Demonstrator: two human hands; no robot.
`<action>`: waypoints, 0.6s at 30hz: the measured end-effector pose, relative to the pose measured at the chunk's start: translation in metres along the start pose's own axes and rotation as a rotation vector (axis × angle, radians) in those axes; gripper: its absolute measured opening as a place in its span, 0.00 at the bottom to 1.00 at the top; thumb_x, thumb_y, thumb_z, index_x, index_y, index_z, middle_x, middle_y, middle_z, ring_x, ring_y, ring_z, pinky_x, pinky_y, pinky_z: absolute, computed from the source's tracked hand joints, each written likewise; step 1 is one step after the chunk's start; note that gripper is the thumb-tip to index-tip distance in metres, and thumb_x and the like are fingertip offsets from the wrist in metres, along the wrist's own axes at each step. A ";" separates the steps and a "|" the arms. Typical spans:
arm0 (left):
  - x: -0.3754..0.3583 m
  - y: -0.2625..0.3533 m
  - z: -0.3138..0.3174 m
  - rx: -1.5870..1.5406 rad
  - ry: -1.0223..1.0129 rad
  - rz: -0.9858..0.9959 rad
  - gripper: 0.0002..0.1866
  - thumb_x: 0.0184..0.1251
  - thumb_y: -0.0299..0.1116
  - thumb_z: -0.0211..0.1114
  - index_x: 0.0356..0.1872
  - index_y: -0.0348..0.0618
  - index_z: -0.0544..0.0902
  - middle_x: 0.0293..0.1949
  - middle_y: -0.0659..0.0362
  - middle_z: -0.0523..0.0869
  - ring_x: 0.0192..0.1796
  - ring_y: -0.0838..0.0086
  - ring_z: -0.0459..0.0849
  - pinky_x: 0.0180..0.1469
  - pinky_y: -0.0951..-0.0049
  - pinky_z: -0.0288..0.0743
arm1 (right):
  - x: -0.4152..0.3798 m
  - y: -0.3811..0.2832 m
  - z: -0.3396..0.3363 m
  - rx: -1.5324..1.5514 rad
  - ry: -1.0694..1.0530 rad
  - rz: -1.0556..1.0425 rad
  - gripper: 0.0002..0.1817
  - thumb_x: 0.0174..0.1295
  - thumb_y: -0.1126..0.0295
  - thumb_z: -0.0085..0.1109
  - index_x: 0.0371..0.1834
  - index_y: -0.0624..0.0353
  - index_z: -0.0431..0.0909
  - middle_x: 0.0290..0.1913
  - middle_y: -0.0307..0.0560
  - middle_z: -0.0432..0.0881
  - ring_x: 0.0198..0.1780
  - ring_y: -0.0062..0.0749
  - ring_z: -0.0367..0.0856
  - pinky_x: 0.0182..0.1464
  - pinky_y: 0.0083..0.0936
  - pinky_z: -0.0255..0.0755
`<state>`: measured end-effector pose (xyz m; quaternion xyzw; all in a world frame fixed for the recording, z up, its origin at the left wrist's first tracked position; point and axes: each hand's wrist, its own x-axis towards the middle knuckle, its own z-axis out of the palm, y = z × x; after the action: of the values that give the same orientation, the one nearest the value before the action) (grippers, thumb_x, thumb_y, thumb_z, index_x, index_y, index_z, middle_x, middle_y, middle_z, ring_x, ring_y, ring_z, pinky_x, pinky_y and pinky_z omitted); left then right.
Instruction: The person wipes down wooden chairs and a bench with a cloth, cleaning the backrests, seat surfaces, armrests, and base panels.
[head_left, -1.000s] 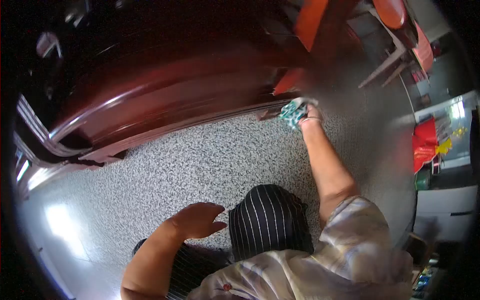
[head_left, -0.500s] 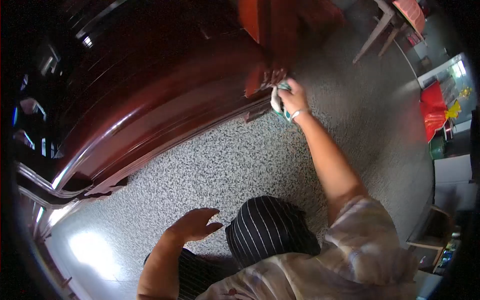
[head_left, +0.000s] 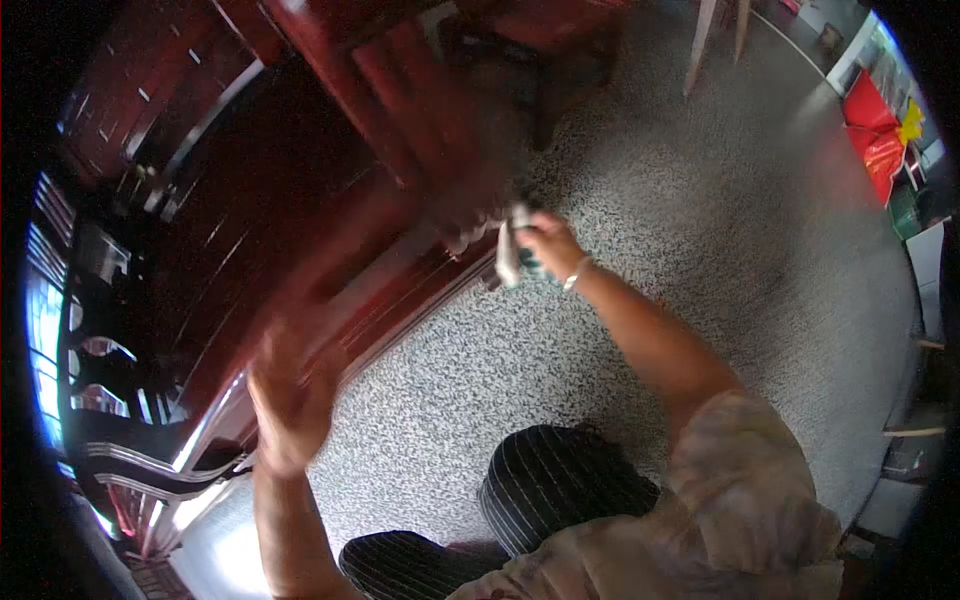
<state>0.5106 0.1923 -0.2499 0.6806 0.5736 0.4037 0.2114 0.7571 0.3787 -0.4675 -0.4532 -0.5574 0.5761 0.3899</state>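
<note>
My right hand [head_left: 547, 244] reaches forward and grips a white and green cloth [head_left: 508, 252], pressed against the lower edge of the dark red wooden furniture [head_left: 300, 200]. A bracelet sits on that wrist. My left hand [head_left: 290, 395] is raised with fingers spread, blurred, close to the furniture's glossy moulded base [head_left: 215, 420]; whether it touches the wood I cannot tell. It holds nothing. My knees in dark striped trousers [head_left: 560, 485] are bent low over the speckled floor [head_left: 700, 220].
Speckled grey stone floor stretches to the right. Wooden chair or table legs [head_left: 712, 35] stand at the top. A red object [head_left: 872, 130] lies at the far right edge, near white furniture [head_left: 930, 270]. The big furniture fills the left side.
My left hand has risen from near my knee up to the furniture's base. My right hand with the cloth stays at the furniture's edge while the view has swung left.
</note>
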 end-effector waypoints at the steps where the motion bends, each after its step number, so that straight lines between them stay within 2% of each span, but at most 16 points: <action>1: 0.020 -0.002 -0.001 0.011 -0.006 0.010 0.16 0.55 0.18 0.56 0.47 0.36 0.72 0.46 0.51 0.77 0.46 0.65 0.78 0.49 0.72 0.71 | 0.008 0.008 0.014 -0.148 0.002 -0.028 0.10 0.51 0.71 0.51 0.36 0.61 0.76 0.26 0.46 0.76 0.26 0.28 0.72 0.32 0.28 0.70; 2: 0.039 -0.006 0.000 0.134 0.059 0.093 0.16 0.56 0.20 0.57 0.47 0.37 0.73 0.46 0.50 0.76 0.45 0.64 0.78 0.48 0.71 0.71 | 0.025 0.022 0.017 -0.277 0.007 -0.119 0.11 0.53 0.72 0.50 0.38 0.61 0.76 0.28 0.45 0.77 0.28 0.28 0.73 0.33 0.27 0.70; 4: 0.062 -0.009 -0.001 0.280 0.123 0.195 0.16 0.56 0.22 0.57 0.47 0.37 0.73 0.47 0.49 0.76 0.44 0.63 0.78 0.48 0.70 0.72 | 0.034 -0.001 0.024 -0.388 0.023 -0.124 0.13 0.54 0.74 0.48 0.42 0.61 0.76 0.28 0.47 0.77 0.29 0.30 0.75 0.34 0.27 0.70; 6: 0.082 -0.008 0.000 0.486 -0.022 0.050 0.21 0.59 0.29 0.57 0.54 0.39 0.69 0.53 0.45 0.71 0.52 0.58 0.74 0.53 0.65 0.68 | 0.047 -0.015 0.011 -0.316 -0.140 -0.122 0.13 0.52 0.74 0.48 0.41 0.61 0.76 0.31 0.53 0.77 0.35 0.39 0.76 0.39 0.30 0.70; 7: 0.091 -0.016 0.004 0.499 -0.031 0.074 0.21 0.59 0.29 0.57 0.54 0.39 0.69 0.53 0.45 0.71 0.52 0.58 0.74 0.53 0.65 0.68 | 0.055 -0.020 0.002 -0.287 -0.242 -0.095 0.12 0.52 0.73 0.48 0.39 0.61 0.77 0.32 0.55 0.76 0.37 0.43 0.75 0.42 0.32 0.69; 9: 0.098 -0.031 0.012 0.596 -0.166 0.060 0.28 0.62 0.40 0.53 0.62 0.42 0.60 0.60 0.41 0.61 0.61 0.51 0.63 0.60 0.57 0.58 | 0.077 0.018 0.004 -0.646 -0.234 -0.463 0.14 0.52 0.73 0.47 0.41 0.59 0.76 0.38 0.57 0.75 0.42 0.48 0.73 0.47 0.35 0.67; 10: 0.099 -0.023 0.015 0.754 -0.297 0.041 0.36 0.62 0.54 0.48 0.66 0.44 0.52 0.64 0.40 0.52 0.66 0.46 0.52 0.64 0.51 0.48 | 0.065 -0.013 0.003 -0.662 -0.283 -0.436 0.16 0.52 0.72 0.47 0.45 0.59 0.74 0.41 0.59 0.73 0.44 0.50 0.72 0.49 0.37 0.66; 11: 0.098 -0.017 0.016 0.766 -0.313 0.037 0.36 0.62 0.54 0.48 0.66 0.44 0.52 0.64 0.40 0.52 0.66 0.46 0.52 0.64 0.51 0.48 | 0.051 -0.046 0.002 -0.679 -0.332 -0.410 0.18 0.53 0.71 0.47 0.49 0.58 0.73 0.45 0.60 0.72 0.45 0.51 0.71 0.50 0.38 0.66; 13: 0.099 -0.010 0.019 0.797 -0.345 0.051 0.40 0.59 0.62 0.44 0.66 0.45 0.52 0.64 0.38 0.51 0.65 0.42 0.51 0.63 0.48 0.47 | 0.056 -0.050 0.002 -0.746 -0.360 -0.305 0.19 0.52 0.70 0.49 0.50 0.56 0.73 0.46 0.61 0.71 0.49 0.51 0.70 0.51 0.39 0.65; 14: 0.098 -0.012 0.021 0.813 -0.356 0.050 0.40 0.59 0.62 0.44 0.66 0.45 0.52 0.64 0.38 0.51 0.65 0.42 0.51 0.63 0.48 0.47 | 0.058 -0.054 0.001 -0.726 -0.358 -0.306 0.19 0.52 0.70 0.49 0.50 0.56 0.73 0.46 0.61 0.71 0.49 0.51 0.70 0.51 0.39 0.65; 16: 0.095 -0.024 0.022 0.903 -0.342 0.172 0.42 0.59 0.63 0.43 0.66 0.40 0.50 0.64 0.37 0.50 0.65 0.41 0.51 0.63 0.48 0.46 | 0.056 -0.083 -0.004 -0.266 -0.346 0.098 0.21 0.52 0.69 0.50 0.53 0.52 0.72 0.47 0.61 0.69 0.51 0.52 0.68 0.53 0.39 0.64; 17: 0.096 -0.027 0.020 0.945 -0.331 0.235 0.44 0.59 0.63 0.42 0.65 0.37 0.48 0.64 0.36 0.50 0.65 0.41 0.51 0.63 0.47 0.46 | 0.070 -0.073 0.001 -0.253 -0.345 0.092 0.21 0.52 0.69 0.50 0.53 0.52 0.72 0.47 0.61 0.69 0.51 0.52 0.68 0.53 0.39 0.64; 18: 0.097 -0.022 0.022 0.944 -0.350 0.213 0.44 0.60 0.61 0.42 0.64 0.32 0.48 0.63 0.35 0.51 0.64 0.40 0.52 0.63 0.47 0.45 | 0.088 -0.059 0.008 -0.473 -0.413 -0.159 0.20 0.53 0.69 0.50 0.51 0.54 0.73 0.47 0.62 0.70 0.51 0.52 0.68 0.53 0.39 0.64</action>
<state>0.5158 0.2944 -0.2496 0.8139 0.5770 0.0003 -0.0684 0.7211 0.4645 -0.4162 -0.3599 -0.7768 0.4780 0.1962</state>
